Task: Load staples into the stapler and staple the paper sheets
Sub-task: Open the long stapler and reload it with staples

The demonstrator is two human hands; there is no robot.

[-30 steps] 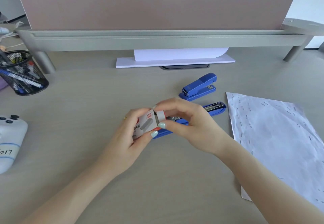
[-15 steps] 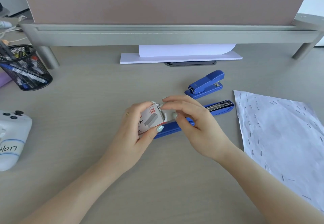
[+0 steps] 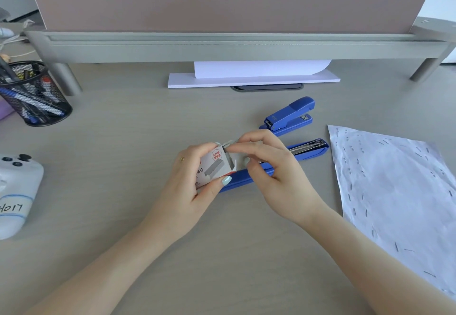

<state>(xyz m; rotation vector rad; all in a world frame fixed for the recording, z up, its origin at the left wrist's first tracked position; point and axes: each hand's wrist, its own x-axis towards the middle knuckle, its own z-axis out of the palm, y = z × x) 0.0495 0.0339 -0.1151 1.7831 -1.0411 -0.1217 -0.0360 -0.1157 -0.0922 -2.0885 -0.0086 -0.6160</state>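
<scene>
The left hand [image 3: 182, 186] has its grip closed around a small white cardboard staple box with red print [image 3: 212, 166], thumb on the near face and fingers behind, while the right hand [image 3: 276, 171] pinches at the box's opened end flap with thumb and forefinger; whether staples are in that pinch cannot be told. Two blue plastic staplers are in view: one long blue stapler swung open flat [image 3: 306, 149] lies directly under and just beyond the grip, its metal channel showing to the right of it, and one closed blue stapler [image 3: 288, 115] sits farther back to the right. One crumpled white paper sheet dotted with staples [image 3: 394, 191] lies well right of the grip on the grey surface [image 3: 123, 142]. Both forearms reach in from the near edge, wrists angled inward toward each other.
</scene>
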